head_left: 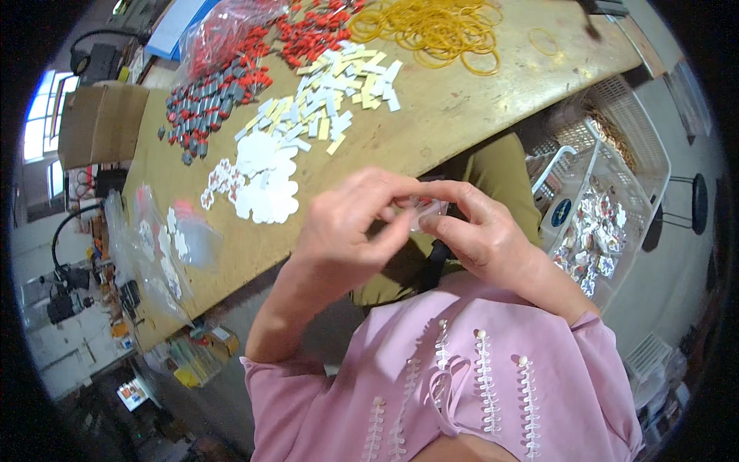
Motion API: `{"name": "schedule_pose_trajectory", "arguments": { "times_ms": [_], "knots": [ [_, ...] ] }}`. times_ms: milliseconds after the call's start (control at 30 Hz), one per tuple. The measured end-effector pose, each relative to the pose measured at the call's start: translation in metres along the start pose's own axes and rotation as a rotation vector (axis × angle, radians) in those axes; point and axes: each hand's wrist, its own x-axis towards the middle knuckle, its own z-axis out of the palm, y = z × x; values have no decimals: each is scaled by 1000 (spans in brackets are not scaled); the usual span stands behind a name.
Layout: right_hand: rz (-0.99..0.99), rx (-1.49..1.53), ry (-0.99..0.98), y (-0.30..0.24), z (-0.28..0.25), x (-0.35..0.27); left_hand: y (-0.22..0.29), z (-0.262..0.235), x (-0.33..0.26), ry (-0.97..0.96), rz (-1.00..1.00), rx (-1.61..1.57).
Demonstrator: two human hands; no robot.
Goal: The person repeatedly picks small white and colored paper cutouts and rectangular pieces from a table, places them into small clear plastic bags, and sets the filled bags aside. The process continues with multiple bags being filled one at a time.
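My left hand and my right hand meet in front of my chest, above my lap and off the table's near edge. Between the fingertips is a small clear plastic bag; what lies inside it is mostly hidden by my fingers. The right thumb and index finger pinch the bag from one side. On the other side, the left fingers curl against it, slightly blurred. Closest to my left hand on the table lies a pile of white scallop-edged cards, with small printed cut-out pieces beside it.
The wooden table carries cream and white strips, grey-and-red small parts, yellow rubber bands and clear plastic bags. To my right stands a white plastic basket holding small packed pieces. A cardboard box is at the far left.
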Motion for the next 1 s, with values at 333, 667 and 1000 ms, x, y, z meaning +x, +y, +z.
{"name": "schedule_pose_trajectory", "arguments": {
  "times_ms": [333, 667, 1000],
  "knots": [
    [-52, -79, 33, 7, -2, -13, -67, 27, 126, 55, 105, 212],
    [-6, -78, 40, 25, -11, -27, -75, 32, 155, -77, -58, 151],
    [92, -47, 63, 33, -20, -26, -57, -9, 123, 78, -333, -314]
  ]
}}
